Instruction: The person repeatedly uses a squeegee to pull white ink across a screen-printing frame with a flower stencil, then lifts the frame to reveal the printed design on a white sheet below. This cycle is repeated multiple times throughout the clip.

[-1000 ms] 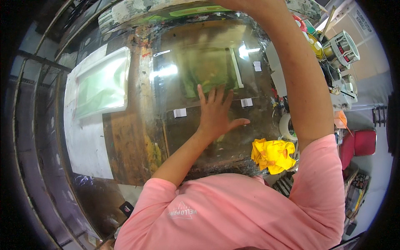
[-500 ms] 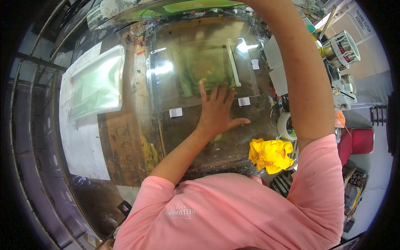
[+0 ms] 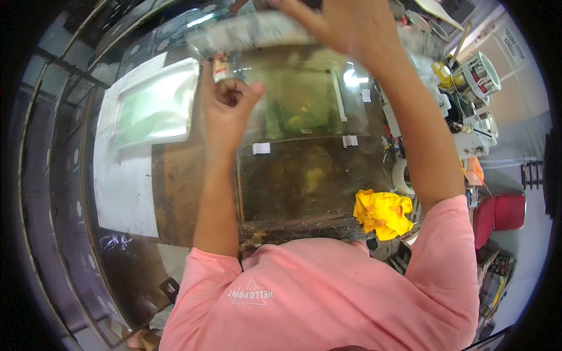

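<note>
Presently, a clear sheet [image 3: 322, 127] is lying on a dark board [image 3: 281, 187] at centre, so its placing appears complete. White tabs [image 3: 261, 148] are sitting along its near and right sides. The left hand [image 3: 221, 121] is hovering about the sheet's left edge, thumb apart and some fingers curling; blur is preventing confirmation of any grip. The right hand [image 3: 354, 29] is reaching over the far side, near a blurred grey-white bar [image 3: 252, 35]; its fingers are not showing clearly, so its grip cannot be told. At left, a glossy film stack [image 3: 155, 108] is resting on white paper [image 3: 126, 196], apparently awaiting use. At near right, a crumpled yellow cloth [image 3: 383, 215] is lying untouched. The remaining amount is not showing.
</note>
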A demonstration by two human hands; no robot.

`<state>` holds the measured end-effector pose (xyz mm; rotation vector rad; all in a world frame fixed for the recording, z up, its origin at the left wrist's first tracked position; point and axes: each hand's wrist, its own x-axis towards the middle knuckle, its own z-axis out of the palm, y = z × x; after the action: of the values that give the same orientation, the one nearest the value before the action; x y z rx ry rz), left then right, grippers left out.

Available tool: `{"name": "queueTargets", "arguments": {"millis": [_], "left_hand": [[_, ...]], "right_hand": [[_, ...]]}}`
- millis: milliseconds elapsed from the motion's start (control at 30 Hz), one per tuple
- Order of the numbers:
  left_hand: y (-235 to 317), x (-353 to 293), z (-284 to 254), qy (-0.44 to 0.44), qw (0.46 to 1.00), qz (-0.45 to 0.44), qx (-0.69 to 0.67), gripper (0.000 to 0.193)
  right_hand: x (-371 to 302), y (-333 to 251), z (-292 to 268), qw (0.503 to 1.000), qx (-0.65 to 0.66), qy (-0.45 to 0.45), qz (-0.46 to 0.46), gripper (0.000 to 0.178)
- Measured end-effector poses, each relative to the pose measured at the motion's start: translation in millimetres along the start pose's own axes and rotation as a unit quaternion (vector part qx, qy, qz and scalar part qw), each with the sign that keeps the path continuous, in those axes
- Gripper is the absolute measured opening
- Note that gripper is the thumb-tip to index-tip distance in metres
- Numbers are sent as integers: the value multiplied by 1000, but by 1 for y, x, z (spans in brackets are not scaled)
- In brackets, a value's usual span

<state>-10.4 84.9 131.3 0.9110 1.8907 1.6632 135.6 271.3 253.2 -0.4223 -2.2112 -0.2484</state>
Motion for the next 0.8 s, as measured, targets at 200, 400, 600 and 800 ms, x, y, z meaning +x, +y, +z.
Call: {"name": "queueTargets", "arguments": {"millis": [200, 400, 600, 800], "left_hand": [[-32, -42, -30, -55, 997, -21, 50, 101], [-117, -75, -25, 19, 882, 113, 458, 122], [-139, -75, -26, 14, 880, 117, 461, 126], [-137, -73, -30, 7, 881, 131, 454, 126]], "right_hand": [[-102, -20, -3, 964, 83, -248, -34, 47], [-188, -41, 23, 906, 199, -366, 73, 38], [-221, -55, 47, 944, 131, -297, 63, 37], [-174, 15, 152, 963, 106, -244, 36, 39]]}}
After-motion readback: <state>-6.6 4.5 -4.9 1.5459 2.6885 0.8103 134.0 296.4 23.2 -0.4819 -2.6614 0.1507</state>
